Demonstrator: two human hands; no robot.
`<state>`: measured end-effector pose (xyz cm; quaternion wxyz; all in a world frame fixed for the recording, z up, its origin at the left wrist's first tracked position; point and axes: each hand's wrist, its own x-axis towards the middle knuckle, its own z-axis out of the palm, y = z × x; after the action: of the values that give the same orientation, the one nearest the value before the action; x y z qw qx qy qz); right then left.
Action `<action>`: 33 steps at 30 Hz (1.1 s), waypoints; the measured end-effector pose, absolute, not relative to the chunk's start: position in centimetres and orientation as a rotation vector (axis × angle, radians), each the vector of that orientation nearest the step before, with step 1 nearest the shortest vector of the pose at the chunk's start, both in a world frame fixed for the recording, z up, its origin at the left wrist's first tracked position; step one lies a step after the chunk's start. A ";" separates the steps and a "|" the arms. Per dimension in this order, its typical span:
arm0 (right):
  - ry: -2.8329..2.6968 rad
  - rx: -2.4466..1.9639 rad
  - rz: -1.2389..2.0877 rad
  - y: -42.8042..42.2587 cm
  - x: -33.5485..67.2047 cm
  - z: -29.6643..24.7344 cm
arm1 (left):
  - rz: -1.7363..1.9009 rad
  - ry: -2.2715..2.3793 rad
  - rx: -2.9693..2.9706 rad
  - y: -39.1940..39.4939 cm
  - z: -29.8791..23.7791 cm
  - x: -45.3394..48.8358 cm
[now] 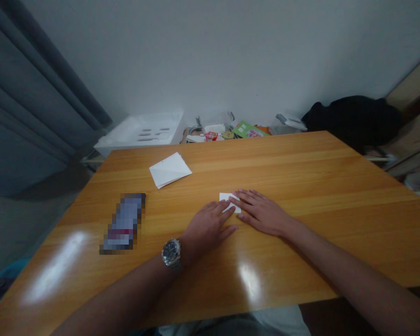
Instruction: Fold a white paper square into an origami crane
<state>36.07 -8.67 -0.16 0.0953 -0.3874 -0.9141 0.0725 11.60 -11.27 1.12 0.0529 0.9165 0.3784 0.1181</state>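
Observation:
A small white piece of paper (pixel 225 196) lies flat on the wooden table (pixel 301 172), partly covered by my fingers. My left hand (pixel 208 225), with a metal watch (pixel 171 252) at its wrist, rests its outstretched fingers on the paper's near left part. From the other side, my right hand (pixel 261 211) lays its spread fingers across the paper's right edge. Neither hand is closed round anything. The fingertips of both hands are close together over the paper, and its right part is hidden beneath them.
A stack of white paper sheets (pixel 170 171) lies toward the back left. Nearer, a pixelated phone-like slab (pixel 124 221) rests at the left. Behind the table are a white foam tray (pixel 143 130), a green packet (pixel 248 129) and a black cloth heap (pixel 353 119).

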 end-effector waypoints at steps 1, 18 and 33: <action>-2.706 -1.150 0.212 -8.6 36.1 -0.2 | 0.355 1.153 2.784 -11.3 1.1 11.6; -2.624 -1.309 0.191 -7.7 36.8 -0.7 | 0.293 1.145 2.802 -11.3 1.3 11.4; -2.596 -1.192 0.200 -7.6 37.2 -0.8 | 0.458 1.009 2.747 -9.0 1.1 10.7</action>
<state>37.24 -7.61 -0.75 0.1386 -0.4122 -0.8978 0.0692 10.67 -9.01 1.09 0.0898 0.9236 0.3394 0.1541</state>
